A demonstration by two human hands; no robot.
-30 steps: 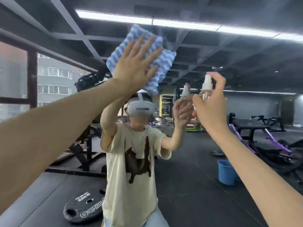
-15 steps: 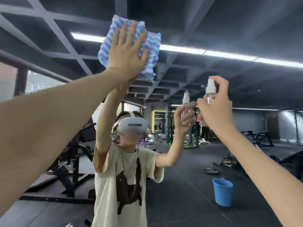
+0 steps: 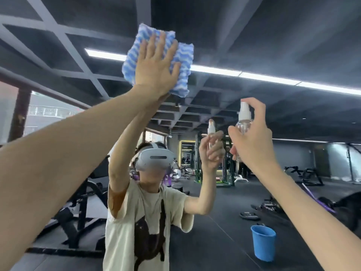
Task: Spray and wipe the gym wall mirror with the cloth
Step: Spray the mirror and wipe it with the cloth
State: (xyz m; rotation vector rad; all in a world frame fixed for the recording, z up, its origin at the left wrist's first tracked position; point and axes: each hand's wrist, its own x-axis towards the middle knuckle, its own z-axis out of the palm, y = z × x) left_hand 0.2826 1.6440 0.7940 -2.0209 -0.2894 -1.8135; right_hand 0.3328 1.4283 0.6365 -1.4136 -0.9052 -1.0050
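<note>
Head view: a person is standing close to a large gym wall mirror (image 3: 293, 45), which is filling almost the whole frame. The left hand (image 3: 154, 73) is reaching high toward the top centre, fingers straight and spread. Its palm is pressing a blue-and-white wavy-striped fabric cloth (image 3: 183, 55) flat against the glass. The cloth is showing above, left and right of the hand.

The right hand (image 3: 252, 141) is raised lower and to the right, well apart from the cloth. Its fingers are curling round a small clear plastic spray bottle with a white pump top (image 3: 244, 122), and the index finger is arching over the pump. The bottle's reflection is appearing just to its left.

The mirror is reflecting the person with both arms up, wearing a white head-mounted headset (image 3: 154, 159) and a cream T-shirt with a dark animal print (image 3: 125, 231). A long white ceiling strip light (image 3: 263, 78) is glowing across the dark beamed ceiling. At lower right a round blue plastic bucket (image 3: 263, 243) is standing on the dark floor, with a black weight plate (image 3: 249, 215) lying flat near it, further back.
</note>
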